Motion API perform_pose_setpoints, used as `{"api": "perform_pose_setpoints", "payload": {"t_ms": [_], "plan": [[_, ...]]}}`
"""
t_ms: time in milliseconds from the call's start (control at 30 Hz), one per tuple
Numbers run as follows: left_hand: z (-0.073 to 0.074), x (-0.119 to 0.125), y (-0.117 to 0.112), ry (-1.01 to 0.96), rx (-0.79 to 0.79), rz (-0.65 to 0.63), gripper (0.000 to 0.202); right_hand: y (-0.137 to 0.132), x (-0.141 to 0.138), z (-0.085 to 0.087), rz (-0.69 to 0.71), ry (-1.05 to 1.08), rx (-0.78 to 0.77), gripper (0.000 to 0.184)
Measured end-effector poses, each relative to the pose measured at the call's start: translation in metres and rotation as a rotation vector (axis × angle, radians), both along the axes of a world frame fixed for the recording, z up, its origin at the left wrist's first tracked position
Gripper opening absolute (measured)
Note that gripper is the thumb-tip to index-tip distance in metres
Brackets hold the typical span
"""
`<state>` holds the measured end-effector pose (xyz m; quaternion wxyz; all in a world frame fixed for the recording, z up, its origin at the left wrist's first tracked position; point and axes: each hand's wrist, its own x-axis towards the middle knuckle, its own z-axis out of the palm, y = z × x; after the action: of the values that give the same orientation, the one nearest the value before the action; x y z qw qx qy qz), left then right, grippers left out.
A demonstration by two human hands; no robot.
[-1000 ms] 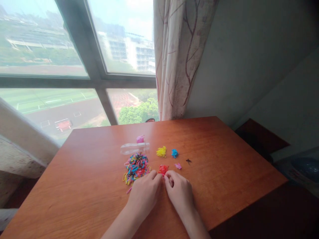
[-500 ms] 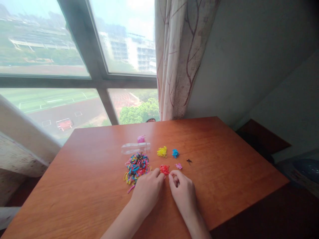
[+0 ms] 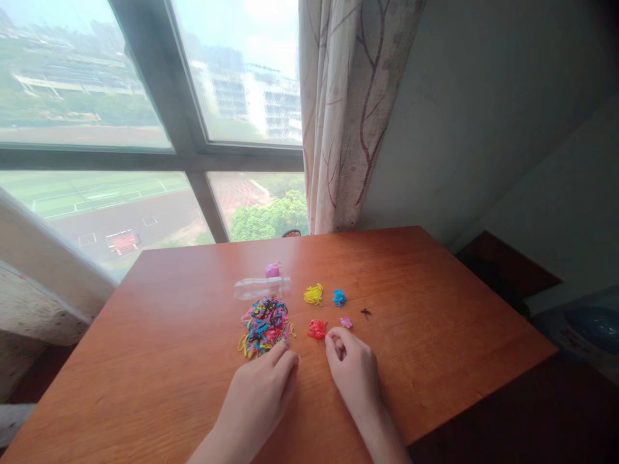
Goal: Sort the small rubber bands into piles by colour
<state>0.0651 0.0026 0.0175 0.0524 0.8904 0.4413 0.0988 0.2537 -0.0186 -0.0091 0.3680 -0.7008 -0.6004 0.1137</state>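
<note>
A mixed heap of small coloured rubber bands (image 3: 265, 325) lies on the table, with my left hand (image 3: 264, 386) at its near right edge. The fingers of that hand are bent and drawn together; whatever is in them is hidden. My right hand (image 3: 353, 364) has its fingers curled, thumb against forefinger, at the right edge of a small red pile of rubber bands (image 3: 317, 329). I cannot make out anything between these fingertips. Behind sit a yellow pile (image 3: 314, 294) and a blue pile (image 3: 339, 298). A few pink bands (image 3: 345, 322) and black bands (image 3: 366, 312) lie further right.
A clear plastic bag or tube (image 3: 262, 288) lies behind the mixed heap, with a pink item (image 3: 273, 269) beyond it. The wooden table (image 3: 159, 335) reaches to the window (image 3: 193, 161) and the curtain (image 3: 333, 129).
My left hand has moved left and nearer to me, from the red pile to the mixed heap's edge. The right hand stays beside the red pile, almost unmoved.
</note>
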Motion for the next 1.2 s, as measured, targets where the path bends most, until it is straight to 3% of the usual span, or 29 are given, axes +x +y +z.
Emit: {"api": "perform_pose_setpoints", "payload": {"t_ms": [267, 533, 833, 933, 1067, 1200], "plan": [[-0.005, -0.029, -0.014, -0.183, 0.13, 0.02, 0.029, 0.004, -0.011, 0.006, -0.021, -0.186, 0.051, 0.022], [-0.005, -0.041, -0.018, -0.255, 0.206, 0.063, 0.026, 0.004, -0.026, 0.007, -0.086, -0.358, 0.037, 0.022], [-0.009, -0.046, -0.019, -0.345, 0.115, 0.091, 0.02, 0.002, -0.025, 0.006, -0.075, -0.312, 0.019, 0.02], [-0.008, -0.046, -0.018, -0.447, 0.014, 0.097, 0.015, -0.001, -0.027, 0.005, -0.002, -0.183, 0.016, 0.019], [-0.006, -0.043, -0.014, -0.537, -0.092, 0.102, 0.013, -0.008, -0.04, 0.005, 0.222, 0.074, -0.046, 0.013], [-0.003, -0.041, -0.012, -0.515, -0.119, 0.092, 0.013, -0.013, -0.055, 0.01, 0.422, 0.238, -0.101, 0.023]]}}
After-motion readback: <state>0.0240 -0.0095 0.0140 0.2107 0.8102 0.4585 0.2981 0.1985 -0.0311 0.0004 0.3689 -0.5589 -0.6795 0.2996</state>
